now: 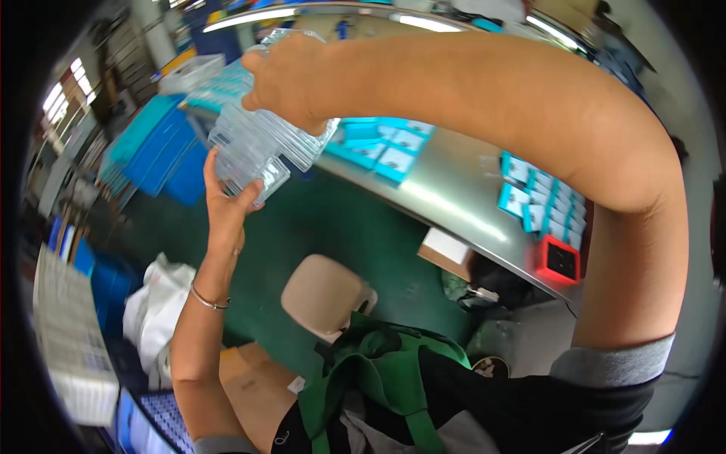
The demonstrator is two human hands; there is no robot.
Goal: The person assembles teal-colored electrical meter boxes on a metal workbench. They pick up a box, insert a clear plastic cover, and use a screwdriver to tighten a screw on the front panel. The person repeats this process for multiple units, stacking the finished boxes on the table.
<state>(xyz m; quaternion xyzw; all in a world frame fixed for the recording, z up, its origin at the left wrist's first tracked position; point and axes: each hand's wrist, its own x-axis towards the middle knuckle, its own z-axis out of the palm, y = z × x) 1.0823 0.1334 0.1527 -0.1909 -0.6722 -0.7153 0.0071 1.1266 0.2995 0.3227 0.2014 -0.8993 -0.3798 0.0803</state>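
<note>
bin of bright blue boxy plastic (162, 151) stands on lft, turquoise sheet-like stuff (140, 129) on top, contents hidden. shallow white tub (193, 73) near far end of table, inside too blurry to tell. small red square box (560, 259) w/ black inner part sits at near rt end of shiny grey metal table (461, 200). low brown cardboard box (448, 250) w/ flat white top or filling, below table edge, can't tell which. round tub (491, 368) low on rt, pale bits in it. blue mesh-sided basket (166, 416) bottom lft, contents n/a to see. big white bag (159, 303) slumped above it, looks bulky

table also has flat turquoise boxes w/ white tops (397, 155), laid close tog. in a group beyond the stack, plus a 2nd group of turquoise-and-white boxes (537, 200) nr the red one

stack of clear thin plastic trays (261, 140) is up in the air btwn both hands, by the table's lft part, tilted. many parallel rims, nested tight, see-through w/ bright silvery glare, bit blurred; count can't be told

left hand (227, 204): thumb on near side, fingers up the other edge, spread abt as wide as the stack's lower end & holding it. right hand (291, 79): arm bent across the top, fingers curled on the upper part, touching; can't tell if gripping or only pressing, fingertips partly hidden
</note>
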